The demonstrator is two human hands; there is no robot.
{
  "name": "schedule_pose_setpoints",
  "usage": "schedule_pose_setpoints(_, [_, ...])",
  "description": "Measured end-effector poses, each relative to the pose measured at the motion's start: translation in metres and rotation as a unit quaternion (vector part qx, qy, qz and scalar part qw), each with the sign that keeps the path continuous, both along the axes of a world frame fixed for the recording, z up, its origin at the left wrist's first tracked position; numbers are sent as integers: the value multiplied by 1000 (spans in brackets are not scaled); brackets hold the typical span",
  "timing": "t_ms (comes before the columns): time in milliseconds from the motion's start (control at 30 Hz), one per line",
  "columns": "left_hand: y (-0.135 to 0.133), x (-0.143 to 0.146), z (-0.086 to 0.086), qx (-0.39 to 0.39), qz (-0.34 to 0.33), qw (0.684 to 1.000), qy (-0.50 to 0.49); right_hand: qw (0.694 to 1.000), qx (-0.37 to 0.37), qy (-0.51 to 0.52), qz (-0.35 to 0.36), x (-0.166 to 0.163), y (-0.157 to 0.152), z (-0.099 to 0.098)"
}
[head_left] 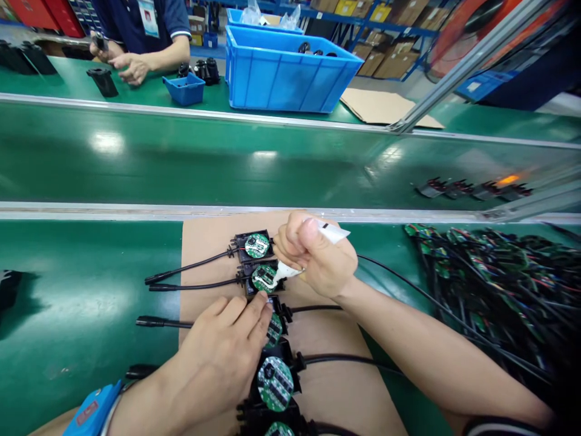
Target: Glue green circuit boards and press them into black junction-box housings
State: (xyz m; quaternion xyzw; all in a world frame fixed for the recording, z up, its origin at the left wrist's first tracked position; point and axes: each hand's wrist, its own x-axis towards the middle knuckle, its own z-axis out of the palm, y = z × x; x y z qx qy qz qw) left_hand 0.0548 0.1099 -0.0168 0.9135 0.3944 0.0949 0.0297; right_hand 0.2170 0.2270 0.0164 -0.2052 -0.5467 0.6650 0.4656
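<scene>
holding a tapered white tube [288, 270] over a round board [262, 275].

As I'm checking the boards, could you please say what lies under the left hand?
Part of a green circuit board shows beside the left hand; a black cable disappears behind it. The board's remainder and anything beneath the palm are covered.

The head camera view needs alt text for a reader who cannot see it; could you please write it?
A person's right hand holds a white tube, its nozzle at a round green circuit board streaked with white paste, with the left hand close by. More boards in black housings line a cardboard sheet; wired boards are piled at right.
</scene>
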Motion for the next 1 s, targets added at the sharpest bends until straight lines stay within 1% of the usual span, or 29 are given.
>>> schedule_pose_setpoints(167, [1, 0, 0, -1, -6, 1000, 7, 1000, 10, 11, -9, -10, 4, 1])
schedule_pose_setpoints(267, [2, 0, -2, 4, -6, 1000, 6, 1000, 15, 16, -17, -14, 7, -4])
schedule_pose_setpoints(333, [2, 0, -2, 7, -3, 1000, 4, 999, 26, 14, -25, -13, 10, -7])
schedule_pose_setpoints(400, [2, -1, 2, 11, -2, 1000, 3, 999, 38, 9, -32, -9, 11, -7])
schedule_pose_setpoints(467, [-1, -1, 9, 16, -10, 1000, -9, 999, 35, 10, -30, -2, 8, 0])
schedule_pose_setpoints(567, [-12, -2, 19, 15, -37, 999, -35, 1000, -4, 22, -8, 6, -7, 17])
schedule_pose_setpoints(667, [-29, -3, 18, 19, -60, 998, -29, 998, -38, 40, 21, 4, -32, 27])
schedule_pose_setpoints(733, [-39, -4, 11, 19, -68, 997, -3, 997, -43, 47, 40, -3, -47, 23])
schedule_pose_setpoints(800, [-46, -5, 5, -9, -67, 997, 29, 998, -33, 38, 46, -10, -57, 14])
schedule_pose_setpoints(900, [-50, -6, -1, -65, -59, 995, 46, 999, 1, -5, 49, -18, -61, -2])
schedule_pose_setpoints(1000, [-51, -6, 0, -105, -57, 991, 60, 996, 39, -46, 67, -19, -59, -11])
